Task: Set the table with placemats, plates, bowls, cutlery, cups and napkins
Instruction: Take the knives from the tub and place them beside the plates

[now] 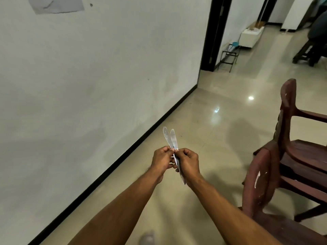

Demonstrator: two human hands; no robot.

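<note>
Two metal table knives (171,138) are held upright in front of me, their blades side by side and pointing away. My left hand (161,160) pinches the knives just below the blades. My right hand (188,163) grips the handles, and one handle end sticks out below it. Both hands touch each other over the floor. No table, plates, bowls, cups or napkins are in view.
A white wall with a black skirting runs along the left. Two dark red wooden chairs (286,156) stand close on the right. Shiny beige floor tiles (212,106) stretch ahead to a dark doorway (212,41), with a small metal rack (228,57) and a white box (251,35) beyond.
</note>
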